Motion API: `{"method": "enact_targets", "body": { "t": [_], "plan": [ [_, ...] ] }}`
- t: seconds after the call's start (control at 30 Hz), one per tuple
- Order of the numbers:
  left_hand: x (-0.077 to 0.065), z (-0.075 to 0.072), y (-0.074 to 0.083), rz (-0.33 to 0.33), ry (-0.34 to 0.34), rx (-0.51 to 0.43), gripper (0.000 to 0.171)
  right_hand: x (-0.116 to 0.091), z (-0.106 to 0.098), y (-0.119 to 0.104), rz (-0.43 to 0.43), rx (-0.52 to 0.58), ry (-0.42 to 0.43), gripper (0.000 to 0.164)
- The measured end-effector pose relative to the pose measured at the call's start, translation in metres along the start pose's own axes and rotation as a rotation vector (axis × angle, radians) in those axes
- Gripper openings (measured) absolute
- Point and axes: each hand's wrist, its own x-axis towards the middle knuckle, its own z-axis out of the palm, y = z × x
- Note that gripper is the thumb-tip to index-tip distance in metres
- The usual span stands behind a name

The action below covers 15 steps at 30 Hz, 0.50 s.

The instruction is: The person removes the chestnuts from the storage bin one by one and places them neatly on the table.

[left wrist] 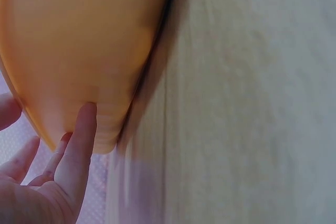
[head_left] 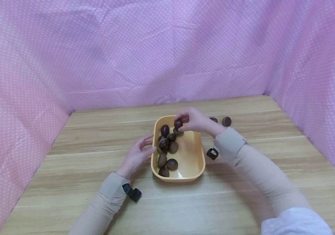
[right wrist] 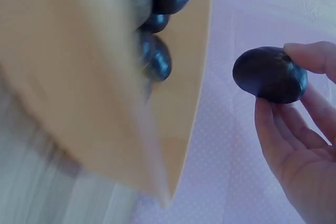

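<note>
Right wrist view shows your right hand (right wrist: 304, 145) pinching a glossy, dark-brown, rounded chestnut (right wrist: 269, 74) between thumb and fingers, its smooth skin catching the light; the head view places it over the far end of a pale-orange plastic tray (head_left: 192, 163) with rounded corners. Inside, more brown chestnuts (head_left: 163, 143) crowd along the left side, some shiny, others showing duller, matte faces, while the tray's right part is bare. Your left hand (head_left: 136, 156) grasps nothing: its fingers are extended, with fingertips against the tray's outer left wall. Right of the tray, two loose chestnuts (head_left: 226, 121) lie near your right wrist, one partly hidden by it. Everything rests on a light wood-grain table (head_left: 67, 156) with lengthwise streaks. Around its back and sides hangs a wrinkled pink cloth (head_left: 126, 49) patterned with small white dots, partly shadowed behind the table.
</note>
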Motion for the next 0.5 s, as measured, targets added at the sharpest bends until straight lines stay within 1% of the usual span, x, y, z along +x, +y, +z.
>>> {"method": "enact_targets", "body": {
  "t": [0.17,0.5],
  "plan": [
    [-0.001,-0.001,0.000,0.003,0.002,0.011,0.059,-0.016,-0.006,0.015,0.019,-0.024,0.057,0.039],
    [-0.001,0.000,0.000,0.005,-0.003,0.010,0.059,-0.047,-0.015,0.047,-0.015,0.005,0.197,0.038]
  ]
}}
